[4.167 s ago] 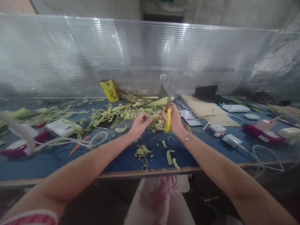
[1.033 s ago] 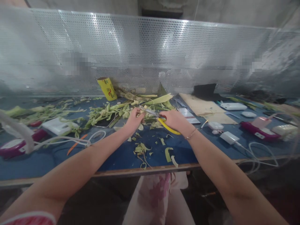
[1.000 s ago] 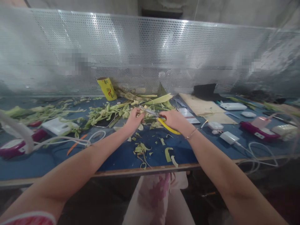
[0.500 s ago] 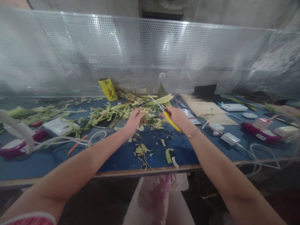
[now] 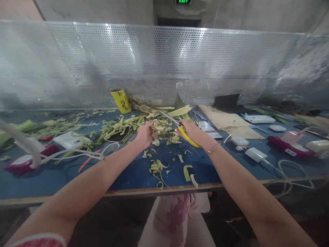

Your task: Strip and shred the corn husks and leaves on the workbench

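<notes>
The left hand [image 5: 146,134] is curled shut around a small bunch of pale green leaf strips [image 5: 155,131], its grip pinching them just above the flat blue tabletop [image 5: 133,173] at the near edge of the loose heap of green cuttings [image 5: 120,124]. The right hand [image 5: 192,131] is closed through the loops of the yellow-handled steel scissors [image 5: 183,132], whose thin blades point up and to the left, past the bunch. The blades look nearly together, though how far they gape cannot be told from here. To cut well from this position, it seems best to keep the left grip firm and low on the leaf strips, so that they stand stiff rather than fold away from the edge. The left fingertips should be tucked back, well clear of the line where the blades meet. The strips are soft and fibrous by the look of them, so feeding them deep into the blades near the pivot should shear them more cleanly than nipping with the tips. Both hands work close together, which makes a slip onto the left thumb the main risk. Short, square snips would drop pieces among the small green scraps [image 5: 157,166] lying nearer the tabletop's front edge. The yellow cylindrical can [image 5: 121,101] stands well apart, by the perforated metal screen [image 5: 164,65].
</notes>
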Available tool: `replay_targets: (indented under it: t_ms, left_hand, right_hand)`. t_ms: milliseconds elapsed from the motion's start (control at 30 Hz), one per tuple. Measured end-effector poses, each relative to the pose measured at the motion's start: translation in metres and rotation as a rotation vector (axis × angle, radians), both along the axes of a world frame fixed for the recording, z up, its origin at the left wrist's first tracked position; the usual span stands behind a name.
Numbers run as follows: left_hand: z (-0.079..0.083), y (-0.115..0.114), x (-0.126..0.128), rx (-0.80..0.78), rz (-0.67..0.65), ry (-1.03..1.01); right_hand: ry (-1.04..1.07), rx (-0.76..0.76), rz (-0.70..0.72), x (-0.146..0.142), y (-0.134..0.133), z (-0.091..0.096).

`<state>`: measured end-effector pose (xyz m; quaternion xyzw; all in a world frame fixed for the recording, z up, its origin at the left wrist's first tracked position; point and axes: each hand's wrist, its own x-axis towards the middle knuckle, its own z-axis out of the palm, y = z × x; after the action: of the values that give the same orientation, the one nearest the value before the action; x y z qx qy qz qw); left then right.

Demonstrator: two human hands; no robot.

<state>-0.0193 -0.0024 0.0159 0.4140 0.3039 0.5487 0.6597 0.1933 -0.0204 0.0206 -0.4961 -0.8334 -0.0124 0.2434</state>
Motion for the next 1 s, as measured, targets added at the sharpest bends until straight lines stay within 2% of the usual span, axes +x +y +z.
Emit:
replay_targets:
  t_ms: [233,533,767,1000]
  left_hand:
    - [-0.002,0.003,-0.007,0.037,-0.096,-0.058]
    - [0.002,-0.001,-0.006,-0.013,-0.205,-0.069]
    - [0.0,-0.001,-0.005,-0.029,-0.209,0.024]
    - [0.0,-0.001,-0.005,-0.063,-0.221,0.023]
  right_hand:
    - [-0.089,0.035,0.119,0.004,0.006,0.001]
    - [-0.104,0.037,0.139,0.002,0.002,0.003]
    - [-0.122,0.018,0.125,-0.002,-0.004,0.01]
    - [-0.127,0.046,0.126,0.0,-0.003,0.009]
